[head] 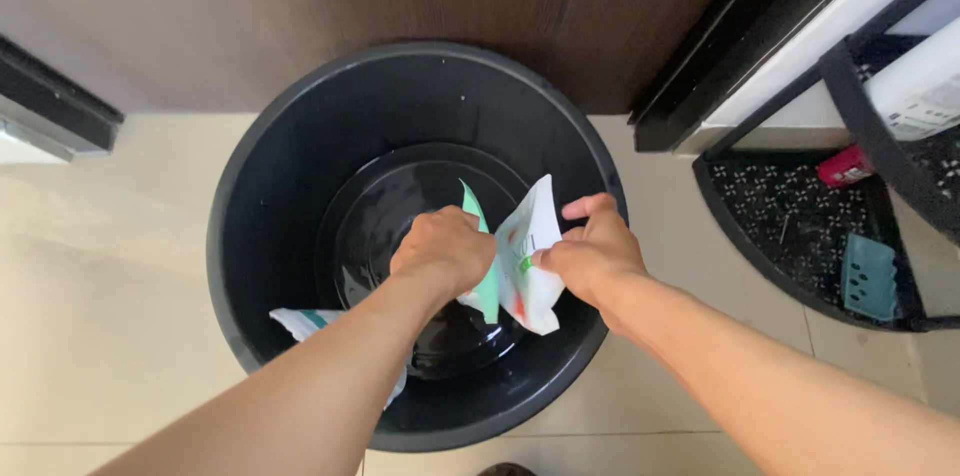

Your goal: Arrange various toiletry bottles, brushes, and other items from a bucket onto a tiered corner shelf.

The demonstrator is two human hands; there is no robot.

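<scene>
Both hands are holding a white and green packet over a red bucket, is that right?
Not quite: the bucket is black, not red. The head view shows the left hand and the right hand holding the white and green packet over it.

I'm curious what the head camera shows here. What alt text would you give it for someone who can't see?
Seen from above, two bare hands, left hand and right hand, grip a white and green plastic pouch over a large black tub on a pale tiled floor. A black corner rack stands to the right.
</scene>
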